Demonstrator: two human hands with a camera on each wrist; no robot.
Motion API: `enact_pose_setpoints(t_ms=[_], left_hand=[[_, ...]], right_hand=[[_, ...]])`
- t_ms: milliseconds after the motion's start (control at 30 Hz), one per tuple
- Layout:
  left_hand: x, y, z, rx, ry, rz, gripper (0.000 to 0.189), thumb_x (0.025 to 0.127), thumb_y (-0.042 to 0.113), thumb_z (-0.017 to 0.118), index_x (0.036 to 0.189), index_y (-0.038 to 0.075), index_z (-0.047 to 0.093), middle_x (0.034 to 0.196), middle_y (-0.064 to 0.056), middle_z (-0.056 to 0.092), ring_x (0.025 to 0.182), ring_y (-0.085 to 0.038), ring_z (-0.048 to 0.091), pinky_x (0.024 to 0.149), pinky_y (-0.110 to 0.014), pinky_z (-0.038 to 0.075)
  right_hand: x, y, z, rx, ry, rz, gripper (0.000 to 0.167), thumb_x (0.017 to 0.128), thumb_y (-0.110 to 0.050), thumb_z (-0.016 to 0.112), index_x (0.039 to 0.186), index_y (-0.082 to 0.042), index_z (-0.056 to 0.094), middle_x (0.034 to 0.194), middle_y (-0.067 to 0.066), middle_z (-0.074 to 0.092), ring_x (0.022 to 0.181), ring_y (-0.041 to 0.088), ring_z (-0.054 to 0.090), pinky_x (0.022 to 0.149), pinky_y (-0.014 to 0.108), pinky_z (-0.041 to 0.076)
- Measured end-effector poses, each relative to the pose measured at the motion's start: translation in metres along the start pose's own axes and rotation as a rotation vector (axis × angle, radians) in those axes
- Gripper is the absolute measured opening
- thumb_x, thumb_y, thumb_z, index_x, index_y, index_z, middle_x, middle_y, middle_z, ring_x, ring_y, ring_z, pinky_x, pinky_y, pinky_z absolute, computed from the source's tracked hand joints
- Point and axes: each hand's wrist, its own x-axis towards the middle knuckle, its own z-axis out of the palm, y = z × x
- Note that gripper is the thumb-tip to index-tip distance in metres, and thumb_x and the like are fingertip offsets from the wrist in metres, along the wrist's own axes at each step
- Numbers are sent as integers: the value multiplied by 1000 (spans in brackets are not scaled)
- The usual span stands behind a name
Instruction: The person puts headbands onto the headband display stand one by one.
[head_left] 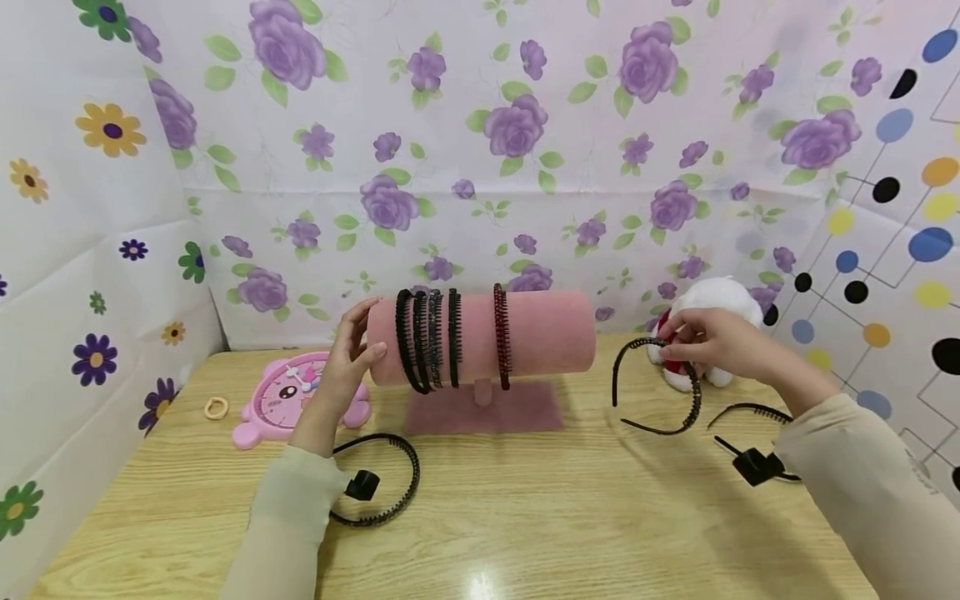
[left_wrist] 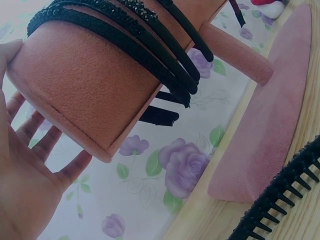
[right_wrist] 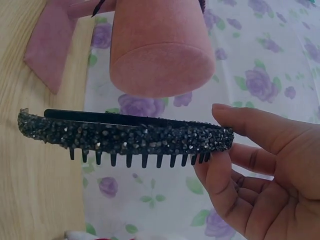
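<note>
A pink headband stand [head_left: 540, 333] with a padded roll stands on the table, several dark headbands [head_left: 435, 337] and one dark red headband [head_left: 501, 337] around it. My left hand [head_left: 348, 350] grips the roll's left end; in the left wrist view the thumb touches its edge and the fingers spread along the end. Right of the stand, my right hand [head_left: 708, 342] pinches a black toothed headband [head_left: 696, 400] at its upper part, held apart from the roll. In the right wrist view this headband [right_wrist: 135, 137] shows a sparkling, stone-covered outer face.
Another headband [head_left: 408, 492] lies by my left wrist, and one more [head_left: 757, 408] lies under my right forearm. A pink toy clock [head_left: 273, 408] and a small ring [head_left: 216, 408] sit at the left. A white and red plush toy [head_left: 720, 292] sits behind my right hand.
</note>
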Motion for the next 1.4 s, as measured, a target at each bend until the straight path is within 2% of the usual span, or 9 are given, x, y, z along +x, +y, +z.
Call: enact_pose_setpoints(t_ms=[200,567,933,1200,1400], left_hand=[[0,0,-3,8,-5,-1,60,95,8,47,150,22,26,155,0,29,139,-7,30,104,-34,29],[2,1,-1,7,-8,2,60,94,7,47,149,21,27,153,2,31,137,-8,32,107,-42,25],[2,2,0,-3,-1,0,61,93,6,47,149,20,28,152,3,32,137,-8,32,106,-38,27],[1,1,0,-1,3,-9,60,94,6,47,149,20,27,152,4,32,136,-7,32,108,-43,25],[0,1,0,5,3,-11,61,94,5,46,149,21,27,152,3,32,136,-7,32,108,-42,25]], right_hand=[[14,-14,-7,-40,32,26,33,93,-26,63,115,-2,61,92,10,68,66,14,61,59,29,51],[36,-39,-8,-91,100,54,35,92,-30,63,115,-4,62,99,14,71,68,16,64,64,31,52],[54,-62,-2,-100,181,56,33,92,-26,63,115,-3,60,104,21,69,65,17,65,64,31,53],[67,-72,6,-153,208,56,31,92,-25,63,114,-4,61,102,18,69,67,18,66,63,33,52],[76,-76,12,-182,201,50,32,92,-26,63,115,-4,63,104,18,70,68,18,68,68,36,54]])
